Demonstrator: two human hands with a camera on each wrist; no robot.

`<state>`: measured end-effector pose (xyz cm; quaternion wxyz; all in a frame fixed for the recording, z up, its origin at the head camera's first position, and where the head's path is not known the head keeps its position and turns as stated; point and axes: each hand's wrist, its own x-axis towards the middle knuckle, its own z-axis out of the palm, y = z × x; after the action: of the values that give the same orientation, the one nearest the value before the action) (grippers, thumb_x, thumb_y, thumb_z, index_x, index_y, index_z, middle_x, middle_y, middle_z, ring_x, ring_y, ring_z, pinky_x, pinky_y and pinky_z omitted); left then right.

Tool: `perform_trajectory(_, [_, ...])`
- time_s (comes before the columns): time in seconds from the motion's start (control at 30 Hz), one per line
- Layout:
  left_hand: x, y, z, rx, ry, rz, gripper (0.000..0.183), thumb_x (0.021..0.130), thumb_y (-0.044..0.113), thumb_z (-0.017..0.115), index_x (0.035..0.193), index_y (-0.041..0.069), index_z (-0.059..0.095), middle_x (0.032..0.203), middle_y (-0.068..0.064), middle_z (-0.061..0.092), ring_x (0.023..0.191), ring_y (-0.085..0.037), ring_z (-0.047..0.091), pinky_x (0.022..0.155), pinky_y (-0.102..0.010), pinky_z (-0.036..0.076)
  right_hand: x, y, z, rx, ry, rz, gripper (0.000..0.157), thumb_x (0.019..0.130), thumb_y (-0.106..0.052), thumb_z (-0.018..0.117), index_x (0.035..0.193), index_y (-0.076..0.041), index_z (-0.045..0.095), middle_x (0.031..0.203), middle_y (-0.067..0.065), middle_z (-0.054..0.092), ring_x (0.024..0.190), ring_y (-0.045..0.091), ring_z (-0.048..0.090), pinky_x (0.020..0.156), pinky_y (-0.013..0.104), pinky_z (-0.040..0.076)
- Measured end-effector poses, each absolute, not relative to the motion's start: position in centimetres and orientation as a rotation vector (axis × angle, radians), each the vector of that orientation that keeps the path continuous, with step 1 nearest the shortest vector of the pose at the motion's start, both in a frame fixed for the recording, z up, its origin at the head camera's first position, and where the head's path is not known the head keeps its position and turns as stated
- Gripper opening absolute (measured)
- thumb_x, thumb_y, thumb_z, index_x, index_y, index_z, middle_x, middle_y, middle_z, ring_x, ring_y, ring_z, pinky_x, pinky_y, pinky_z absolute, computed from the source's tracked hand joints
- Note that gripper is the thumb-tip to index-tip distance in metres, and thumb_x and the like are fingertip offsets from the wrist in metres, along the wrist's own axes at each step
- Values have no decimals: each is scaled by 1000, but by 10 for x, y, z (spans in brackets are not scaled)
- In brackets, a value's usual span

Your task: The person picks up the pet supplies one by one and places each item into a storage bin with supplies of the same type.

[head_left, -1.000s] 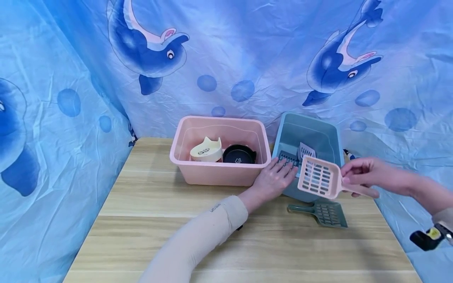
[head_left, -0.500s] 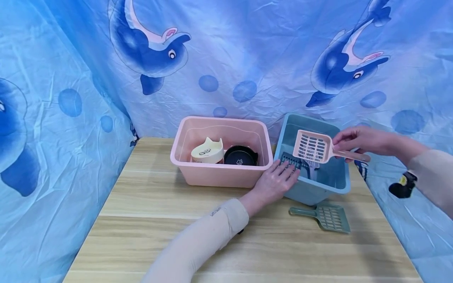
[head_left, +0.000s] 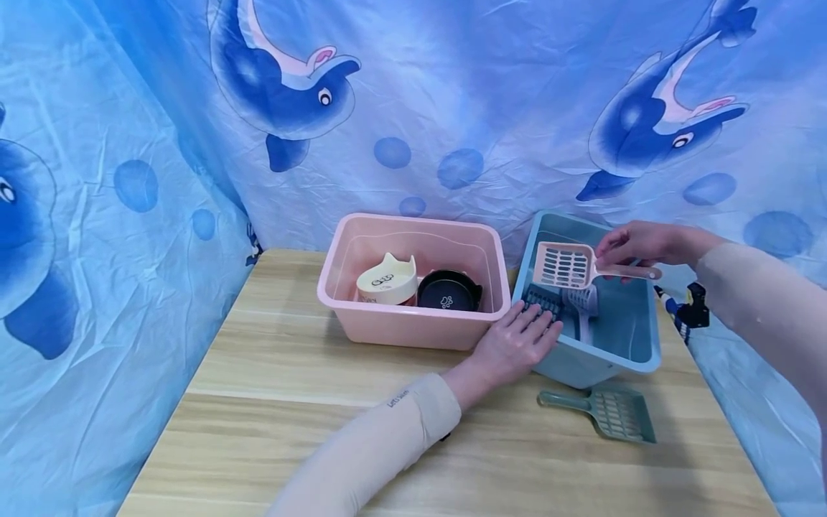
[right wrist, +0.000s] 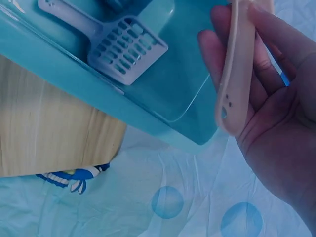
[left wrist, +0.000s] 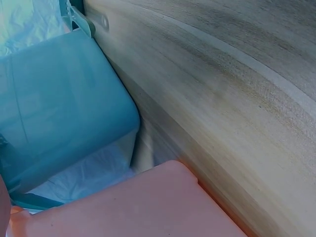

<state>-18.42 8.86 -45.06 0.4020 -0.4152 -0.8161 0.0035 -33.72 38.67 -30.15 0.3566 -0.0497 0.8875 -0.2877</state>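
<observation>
My right hand (head_left: 636,244) pinches the handle of a pink cat litter scoop (head_left: 564,266) above the blue bin (head_left: 597,352). The scoop's slotted head hangs over the bin's left part; in the right wrist view its handle (right wrist: 236,74) lies between thumb and fingers. Inside the bin are a lavender scoop (right wrist: 126,52) and a dark slotted scoop (head_left: 541,296). My left hand (head_left: 513,345) rests on the blue bin's near left rim, fingers fairly straight, beside the pink bin's corner. On the table in front lies a green litter scoop (head_left: 617,413).
A pink bin (head_left: 407,323) stands left of the blue one, holding a cream cat-eared bowl (head_left: 388,280) and a black bowl (head_left: 449,293). Behind the wooden table (head_left: 278,402) hangs a blue dolphin-print cloth (head_left: 484,93).
My right hand has carried the pink scoop back and left, from the bin's near right side to above it. The left hand keeps its place at the rim. The view has shifted slightly.
</observation>
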Motion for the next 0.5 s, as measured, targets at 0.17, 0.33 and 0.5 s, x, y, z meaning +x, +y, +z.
perform_trajectory(0.17, [-185,91,-454,-1050,-2051,13,33,112,34,55,141,26,71,141,1,71,133,-18,66,120,-41,47,-349,384,-310,-116,2266,-667,24,110,-18,63,124,0,69,104,6,78,88,22,73,83,43,67])
perform_trajectory(0.33, [-187,91,-456,-1041,-2051,10,34,112,37,55,141,26,71,141,1,71,133,-18,66,119,-42,47,-365,377,-318,-146,2302,-600,21,109,-16,63,120,1,69,99,5,76,82,19,72,78,42,67])
perform_trajectory(0.5, [-187,91,-453,-1042,-2060,-2,35,112,38,56,141,25,71,142,1,71,132,-18,67,119,-41,48,-376,373,-321,-131,2274,-588,19,110,-11,59,119,2,68,100,6,75,82,19,71,79,41,68])
